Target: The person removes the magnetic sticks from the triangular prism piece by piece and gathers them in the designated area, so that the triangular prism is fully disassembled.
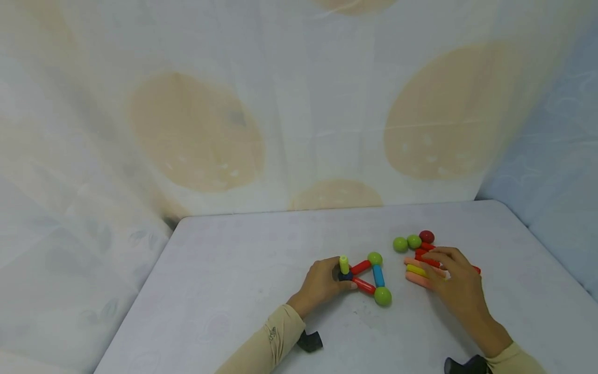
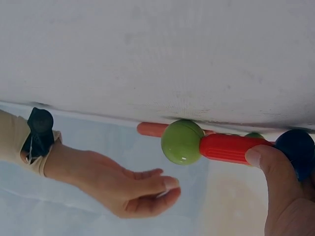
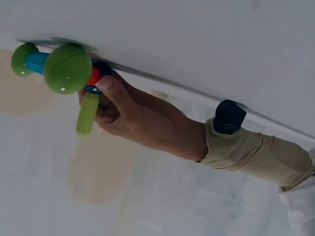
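Left hand (image 1: pixel 322 284) pinches the dark blue ball (image 1: pixel 344 276) of the rod triangle (image 1: pixel 371 278) on the tabletop (image 1: pixel 233 291). Right hand (image 1: pixel 455 283), fingers relaxed and spread, rests on the loose rods (image 1: pixel 418 275).

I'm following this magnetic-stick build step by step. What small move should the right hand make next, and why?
Probably close on one loose stick and lift it. The right hand rests on the pile, while the left hand steadies the triangle at its dark ball, where a yellow-green stick stands upright.

No text, label, brand, number or sign can be read in any view.
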